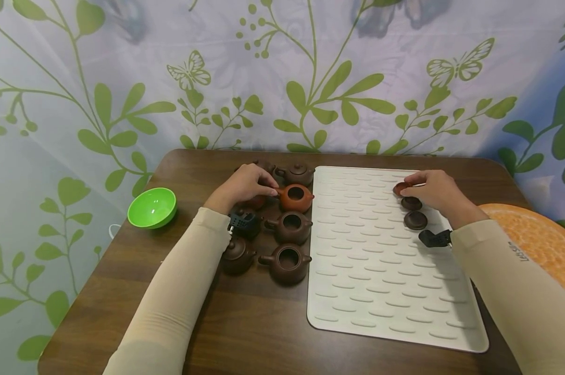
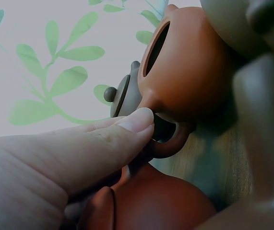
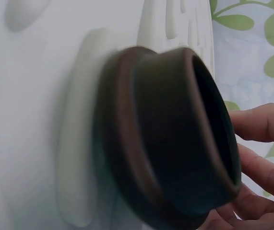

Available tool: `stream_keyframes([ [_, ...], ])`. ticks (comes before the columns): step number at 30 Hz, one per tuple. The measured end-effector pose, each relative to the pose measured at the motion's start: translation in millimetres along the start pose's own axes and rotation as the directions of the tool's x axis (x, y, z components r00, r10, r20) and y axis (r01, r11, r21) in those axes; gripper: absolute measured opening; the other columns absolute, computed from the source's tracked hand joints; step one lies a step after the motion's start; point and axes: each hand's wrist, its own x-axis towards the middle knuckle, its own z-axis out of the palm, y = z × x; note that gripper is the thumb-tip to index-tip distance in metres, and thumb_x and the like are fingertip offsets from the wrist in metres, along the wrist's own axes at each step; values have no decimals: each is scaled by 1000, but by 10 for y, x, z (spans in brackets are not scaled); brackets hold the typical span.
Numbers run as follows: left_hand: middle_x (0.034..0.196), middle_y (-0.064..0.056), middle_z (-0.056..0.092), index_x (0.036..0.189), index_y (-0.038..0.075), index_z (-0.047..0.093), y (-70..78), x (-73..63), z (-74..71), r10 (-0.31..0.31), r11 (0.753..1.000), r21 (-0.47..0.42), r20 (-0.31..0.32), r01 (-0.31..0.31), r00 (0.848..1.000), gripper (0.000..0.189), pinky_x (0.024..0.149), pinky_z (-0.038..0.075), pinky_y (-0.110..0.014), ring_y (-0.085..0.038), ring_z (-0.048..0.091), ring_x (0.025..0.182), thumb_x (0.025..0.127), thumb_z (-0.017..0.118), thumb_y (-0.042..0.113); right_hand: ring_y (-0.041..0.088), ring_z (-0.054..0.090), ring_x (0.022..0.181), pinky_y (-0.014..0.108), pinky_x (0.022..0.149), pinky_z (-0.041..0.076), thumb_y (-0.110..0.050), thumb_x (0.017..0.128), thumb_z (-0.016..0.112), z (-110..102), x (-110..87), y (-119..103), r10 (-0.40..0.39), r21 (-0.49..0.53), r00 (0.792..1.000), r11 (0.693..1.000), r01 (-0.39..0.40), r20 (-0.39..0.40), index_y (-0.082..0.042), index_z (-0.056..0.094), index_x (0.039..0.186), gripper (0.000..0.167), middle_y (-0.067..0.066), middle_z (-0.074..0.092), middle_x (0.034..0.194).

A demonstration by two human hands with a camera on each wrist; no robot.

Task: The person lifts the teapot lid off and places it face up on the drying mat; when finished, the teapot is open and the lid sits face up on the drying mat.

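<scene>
An orange-red teapot without its lid stands by the mat's left edge. My left hand pinches its handle between thumb and fingers. Over the far right part of the white mat, my right hand holds a reddish lid. Two dark brown lids lie nearer me on the mat, a middle lid and a front lid. In the right wrist view a dark lid lies rim up before my fingers; the reddish lid is hidden there.
Two lidless brown teapots, one middle and one front, stand nearer me. Several lidded ones, including a brown teapot and another, crowd around. A green bowl sits left; a round orange mat lies right.
</scene>
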Motion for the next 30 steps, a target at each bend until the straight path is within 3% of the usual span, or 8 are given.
stream_keyframes([
  [14,105,6,75,110,17,84,1,-3,-2,3,1000,-6,0,-3,1000,16,97,51,-42,-20,64,108,97,81,27,49,53,118,65,97,45,-32,103,70,-21,-29,-27,26,4,1000,1000,-26,-10,5,55,145,58,34,51,138],
  [19,106,6,75,111,17,83,1,-3,-1,7,1000,4,-3,-7,1000,18,100,49,-43,-21,63,111,97,80,28,53,45,128,69,102,39,-36,106,65,-48,-58,-38,34,-5,999,999,-34,-23,5,54,146,58,34,45,144],
  [30,106,5,75,110,17,84,18,-17,7,12,1000,3,-9,-12,1000,17,98,51,-43,-21,64,109,97,81,27,50,50,120,68,98,42,-36,107,61,-38,-122,-79,22,-8,989,1000,-24,-143,3,60,140,51,30,54,134],
])
